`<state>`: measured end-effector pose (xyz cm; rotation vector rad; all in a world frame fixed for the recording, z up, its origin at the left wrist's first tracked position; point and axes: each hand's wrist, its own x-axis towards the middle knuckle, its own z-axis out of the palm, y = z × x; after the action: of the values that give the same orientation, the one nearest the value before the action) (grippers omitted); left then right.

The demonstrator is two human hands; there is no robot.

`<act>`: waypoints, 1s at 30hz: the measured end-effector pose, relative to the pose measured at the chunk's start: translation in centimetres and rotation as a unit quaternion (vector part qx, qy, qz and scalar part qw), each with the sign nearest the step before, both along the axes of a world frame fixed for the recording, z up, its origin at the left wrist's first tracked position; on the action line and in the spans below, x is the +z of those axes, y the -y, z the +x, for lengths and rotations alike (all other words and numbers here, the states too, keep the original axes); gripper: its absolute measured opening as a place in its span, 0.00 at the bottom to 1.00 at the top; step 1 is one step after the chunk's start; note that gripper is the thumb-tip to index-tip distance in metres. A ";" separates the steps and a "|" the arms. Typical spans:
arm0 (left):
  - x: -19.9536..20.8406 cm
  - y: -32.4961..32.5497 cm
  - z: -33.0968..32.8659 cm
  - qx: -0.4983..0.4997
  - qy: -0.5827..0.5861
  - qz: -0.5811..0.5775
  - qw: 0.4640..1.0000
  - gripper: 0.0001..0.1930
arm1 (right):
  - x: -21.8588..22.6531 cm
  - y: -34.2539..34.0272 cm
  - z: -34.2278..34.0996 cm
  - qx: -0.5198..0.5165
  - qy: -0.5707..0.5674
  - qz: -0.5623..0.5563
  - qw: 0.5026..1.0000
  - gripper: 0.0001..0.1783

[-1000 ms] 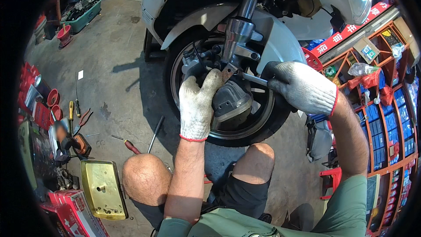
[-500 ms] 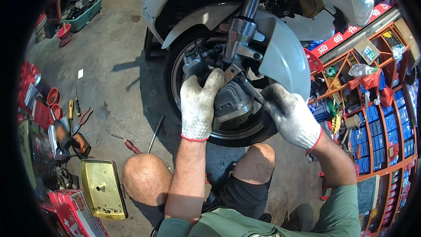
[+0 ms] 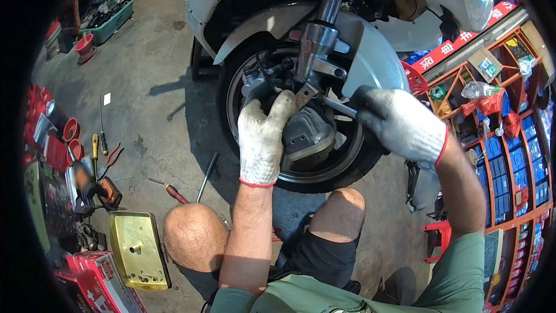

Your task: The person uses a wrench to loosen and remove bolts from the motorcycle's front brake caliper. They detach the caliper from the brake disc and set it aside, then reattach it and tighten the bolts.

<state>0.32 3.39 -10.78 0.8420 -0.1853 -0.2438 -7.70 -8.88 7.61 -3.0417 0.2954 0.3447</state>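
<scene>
The front wheel (image 3: pixel 364 161) stands just ahead of the left hand (image 3: pixel 260 139), whose hidden fingers leave its grip impossible to tell. The right hand (image 3: pixel 402 126), farther right, closes around a metal tool (image 3: pixel 338 106) reaching leftward to a small rusty bracket (image 3: pixel 303 97) beside the left thumb.

The grey concrete floor (image 3: pixel 162 52) is carrying scattered tools and containers, and a dark stain (image 3: pixel 138 144) is showing on its surface. On the left, a yellow-handled screwdriver (image 3: pixel 94 146) and a black-handled screwdriver (image 3: pixel 103 144) are lying near each other, with red-handled pliers (image 3: pixel 105 168) resting just beside them. Farther right, a red-handled screwdriver (image 3: pixel 176 193) is lying near a metal bar (image 3: pixel 207 177). A yellow metal tray (image 3: pixel 125 236) is sitting flat and is holding small parts. A white slip (image 3: pixel 107 99) is lying apart. Farther off, a green tub (image 3: pixel 110 34) is standing near a red pot (image 3: pixel 84 43).
</scene>
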 end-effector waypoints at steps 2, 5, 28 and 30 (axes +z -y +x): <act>-0.1 0.2 0.0 0.006 0.012 0.003 1.000 0.12 | -2.8 1.2 -1.5 0.072 0.069 -0.015 0.995 0.10; -0.3 0.3 0.0 0.009 0.016 0.006 1.000 0.12 | -6.6 2.1 -2.7 0.027 0.084 0.015 0.996 0.11; 0.3 -0.3 0.1 0.002 -0.032 0.019 0.999 0.13 | -0.4 0.2 0.2 0.038 0.012 -0.050 0.998 0.09; 0.2 0.1 -0.1 0.004 -0.007 0.000 1.000 0.13 | -2.9 1.4 -1.5 0.083 0.087 -0.006 0.993 0.08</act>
<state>0.21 3.27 -10.62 0.8402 -0.1678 -0.2422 -9.22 -10.30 4.73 -3.0893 0.0342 0.0847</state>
